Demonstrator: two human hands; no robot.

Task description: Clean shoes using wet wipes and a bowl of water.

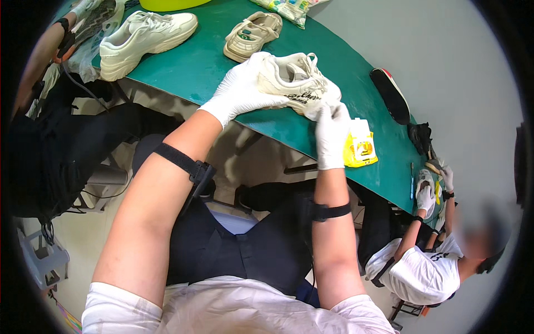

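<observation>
Closest, a dark strap [173, 157] rings the left forearm and another strap [334, 211] the right, both well back from the wrists, which leaves the gloved hands free to bend. Ahead of them, over the near edge of the green table [334, 50], is the lettered shoe [303, 92], mouth up and toe to the right, its lettered side turned toward the wearer; whether its sole bears on the table I cannot tell. The left hand [245, 83] is clamped around the heel, seemingly to steady it, keeping clear of the toe. The right hand [332, 125] is at the toe end, fingers bent and close together; white on white, I cannot tell whether they pinch the shoe or something thin. So the hands stand apart, one at each end. Just beside the right hand lies a yellow packet [360, 147] with its pale lid upward, probably for easy reach. Beyond the left hand sits a beige shoe [253, 36], with a white shoe [147, 42] farther left, both upright and out of the working spot. Farther off are a yellow-green tub [172, 4], a dark-soled shoe [390, 94] by the far edge, and a co-worker [428, 273] handling footwear at right.
</observation>
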